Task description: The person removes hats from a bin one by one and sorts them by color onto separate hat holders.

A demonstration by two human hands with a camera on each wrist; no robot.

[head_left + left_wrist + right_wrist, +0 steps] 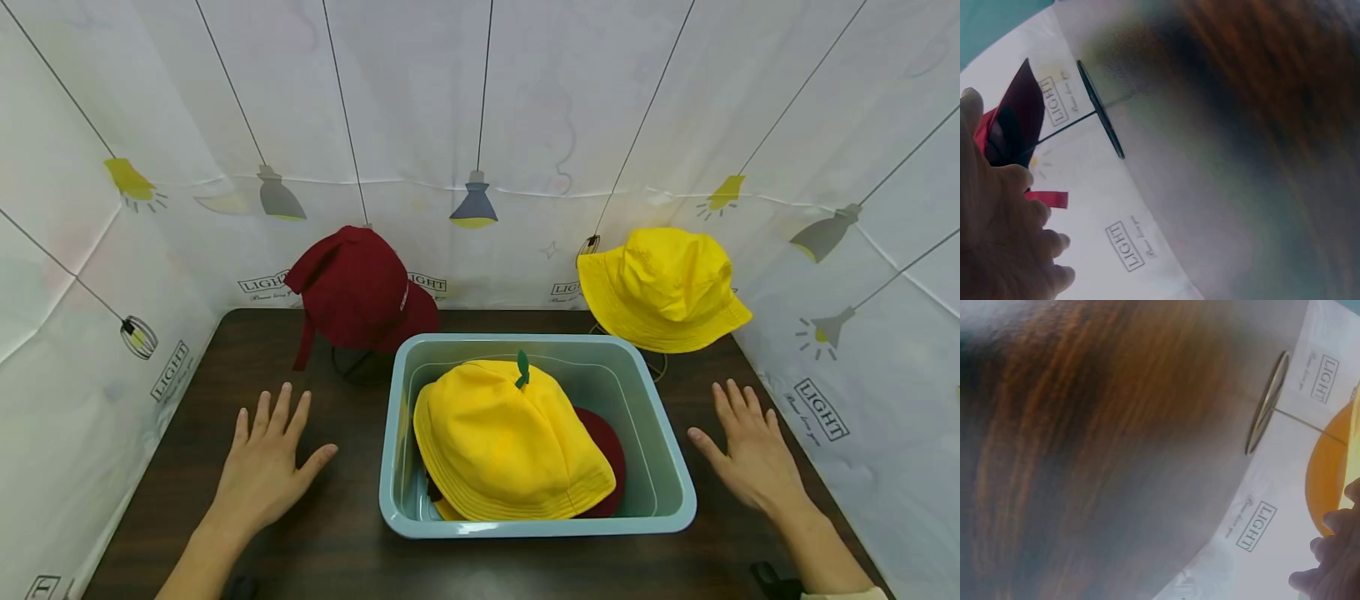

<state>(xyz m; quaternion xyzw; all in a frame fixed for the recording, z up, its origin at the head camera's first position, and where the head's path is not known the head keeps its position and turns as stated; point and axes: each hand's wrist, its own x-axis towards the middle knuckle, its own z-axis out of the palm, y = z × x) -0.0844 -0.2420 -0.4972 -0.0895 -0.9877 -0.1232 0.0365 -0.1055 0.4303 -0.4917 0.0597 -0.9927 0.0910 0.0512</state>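
My left hand [266, 467] lies palm down with fingers spread over the dark table, left of a pale blue plastic bin [675, 492]. On the bin's other side my right hand [753, 458] rests with straight fingers, holding nothing. Inside the bin sits a yellow bucket hat [502, 442] with a small green leaf on top; a dark red hat [609, 454] shows partly from beneath it. Beyond my left fingertips a dark red baseball cap [360, 287] hangs on a black stand [1100, 112]. A second yellow bucket hat [660, 287] tops a gold-coloured stand [1267, 406] behind my right hand.
The dark wooden table [315, 550] is enclosed at back and sides by a white curtain [420, 100] printed with hanging lamps. The bin stands at the table's middle, with both hat stands close behind its back corners. Near my right wrist lies a black object [772, 579].
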